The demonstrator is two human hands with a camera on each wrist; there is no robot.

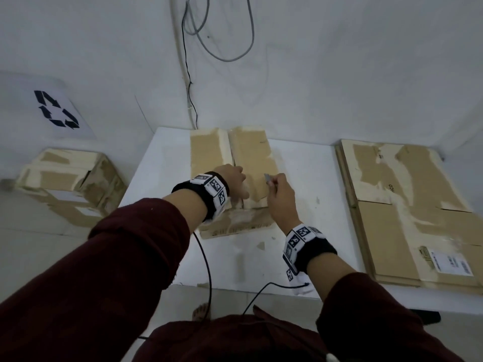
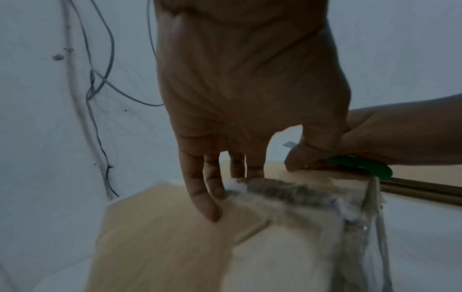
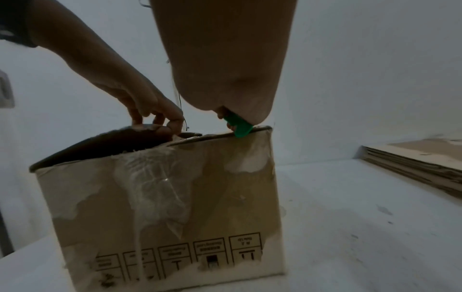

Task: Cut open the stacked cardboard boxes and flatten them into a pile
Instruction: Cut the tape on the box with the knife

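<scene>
Sleeves, dark red, w/ marker wristbands, are filling the near foreground. Left hand (image 1: 233, 178): fingers straight, tips hooking into the open top seam of the box (image 1: 236, 163), probably lifting a flap and steadying it. Right hand (image 1: 281, 194): fingers clamped on a green-handled cutter (image 3: 238, 126), blade (image 1: 267, 178) pointing away toward the wall, approx. along the seam, prob. for slitting tape. Box is sitting mid-tabletop (image 1: 300, 163), nearer the far edge, long axis running near-to-far, top seam already parting. Flattened pile (image 1: 407, 205) is lying at the right edge. Uncut boxes (image 1: 70, 178) are stacking off the left edge, beyond the tabletop.
</scene>
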